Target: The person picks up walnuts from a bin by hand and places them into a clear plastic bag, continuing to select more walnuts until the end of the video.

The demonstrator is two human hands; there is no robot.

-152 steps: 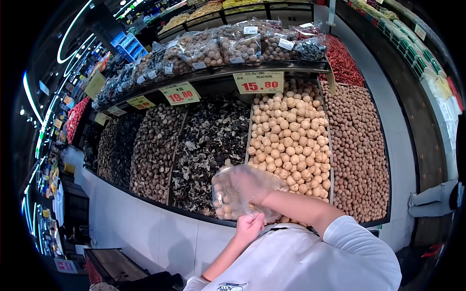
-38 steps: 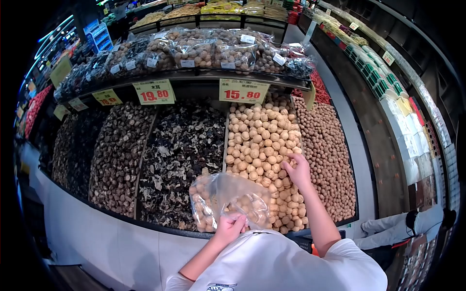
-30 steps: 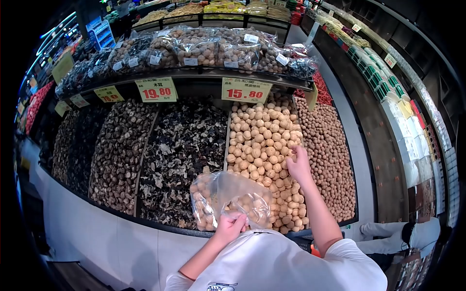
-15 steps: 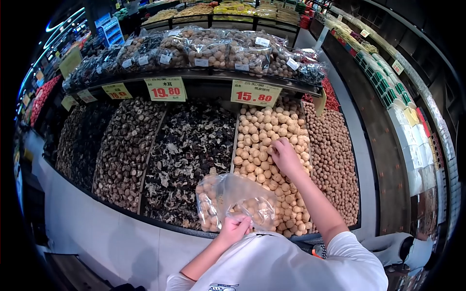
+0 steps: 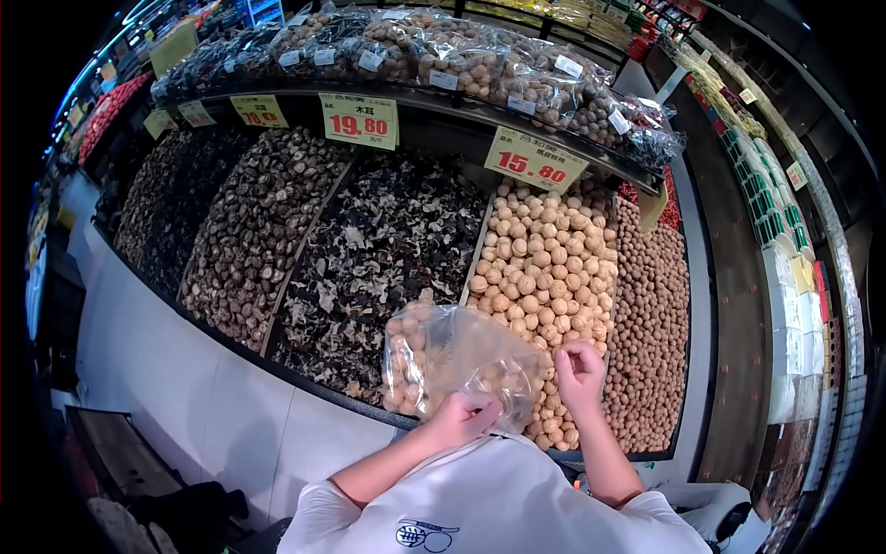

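Observation:
My left hand (image 5: pixel 464 417) is closed around the gathered edge of a clear plastic bag (image 5: pixel 452 343), close to my shirt. Walnuts show through the bag's left side, and it hangs over the front of the bins. Pale tan walnuts (image 5: pixel 544 254) fill the bin in front of me. Over the near part of that bin, just right of the bag, is my right hand (image 5: pixel 580 371). Its fingers are curled in towards the thumb; whatever they may hold is hidden.
Left of the walnuts lies dried black fungus (image 5: pixel 383 249), then dried mushrooms (image 5: pixel 263 235). Smaller brown nuts (image 5: pixel 651 319) fill the right bin. Above runs a shelf of bagged nuts (image 5: pixel 461 69) with price signs (image 5: pixel 535 159) along its edge.
My right hand has drawn back from the middle of the walnuts towards me and the bag. My left hand still grips the bag. The view has shifted and tilted.

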